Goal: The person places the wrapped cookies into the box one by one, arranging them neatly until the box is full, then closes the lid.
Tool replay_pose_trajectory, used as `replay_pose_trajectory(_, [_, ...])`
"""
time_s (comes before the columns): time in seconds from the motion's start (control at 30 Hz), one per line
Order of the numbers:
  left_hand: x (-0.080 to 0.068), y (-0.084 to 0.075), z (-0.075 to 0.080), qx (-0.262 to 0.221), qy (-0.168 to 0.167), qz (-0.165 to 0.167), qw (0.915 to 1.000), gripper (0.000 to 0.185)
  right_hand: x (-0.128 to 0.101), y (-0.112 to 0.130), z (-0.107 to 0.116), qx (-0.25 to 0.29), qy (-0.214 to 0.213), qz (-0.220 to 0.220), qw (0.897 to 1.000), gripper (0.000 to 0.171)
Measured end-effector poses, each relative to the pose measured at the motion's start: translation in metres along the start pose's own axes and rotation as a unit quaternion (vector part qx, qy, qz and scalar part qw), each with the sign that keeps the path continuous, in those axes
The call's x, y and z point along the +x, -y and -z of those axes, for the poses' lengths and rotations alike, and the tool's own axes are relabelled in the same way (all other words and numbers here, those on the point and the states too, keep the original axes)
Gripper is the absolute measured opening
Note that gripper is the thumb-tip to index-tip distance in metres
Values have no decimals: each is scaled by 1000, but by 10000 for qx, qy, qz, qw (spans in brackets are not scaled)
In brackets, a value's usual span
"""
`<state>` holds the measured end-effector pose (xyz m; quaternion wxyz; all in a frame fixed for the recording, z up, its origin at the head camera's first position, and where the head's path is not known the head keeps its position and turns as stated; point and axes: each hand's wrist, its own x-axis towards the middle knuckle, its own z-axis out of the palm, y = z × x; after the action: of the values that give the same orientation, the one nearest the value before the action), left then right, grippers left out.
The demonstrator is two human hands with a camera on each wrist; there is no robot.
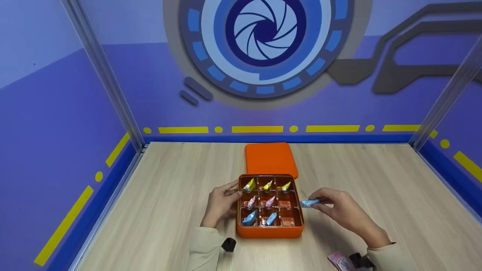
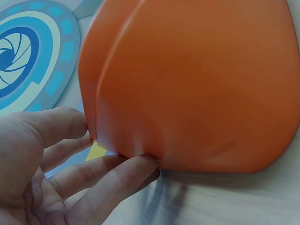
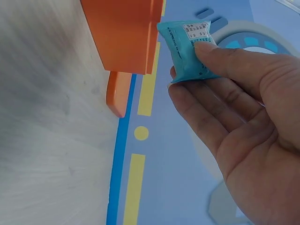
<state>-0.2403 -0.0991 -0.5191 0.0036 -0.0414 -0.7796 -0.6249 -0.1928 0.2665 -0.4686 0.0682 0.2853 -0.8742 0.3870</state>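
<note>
An orange box (image 1: pixel 269 232) with a divided tray stands on the table. Its back row holds three yellow wrapped candies (image 1: pixel 267 185); the middle row has two pink ones (image 1: pixel 270 201), the front row two blue ones (image 1: pixel 271 219). The right compartments of the middle and front rows are bare. My left hand (image 1: pixel 221 203) grips the box's left side, thumb at the rim, other fingers against the outer wall. Just right of the box, my right hand (image 1: pixel 344 209) pinches a blue wrapped candy (image 3: pixel 187 51) between thumb and fingers, above the table.
An orange lid (image 1: pixel 270 160) lies directly behind the box. A pink packet (image 1: pixel 339 260) is at the front, by the right wrist. Purple and blue panels (image 1: pixel 320 109) close off the table's back and sides.
</note>
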Motion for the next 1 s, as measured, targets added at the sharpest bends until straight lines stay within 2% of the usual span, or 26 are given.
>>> replay_pose_trajectory(0.2, [0,0,0,72,-26,-83,9999,49,1,2,0,99,-36,25,9999,26])
replay_pose_trajectory(0.53, [-1,0,1,-63,42,19,10000,50,7,6,-6,314,-55,274,9991,26])
replay_pose_trajectory(0.77, [-1,1,1,-121,80,8,9999,50,10,11,-9,385,158,64,9991,24])
replay_pose_trajectory(1.0, [-1,1,1,31,-7,-41,10000,49,12,15,-13,512,433,-21,9977,24])
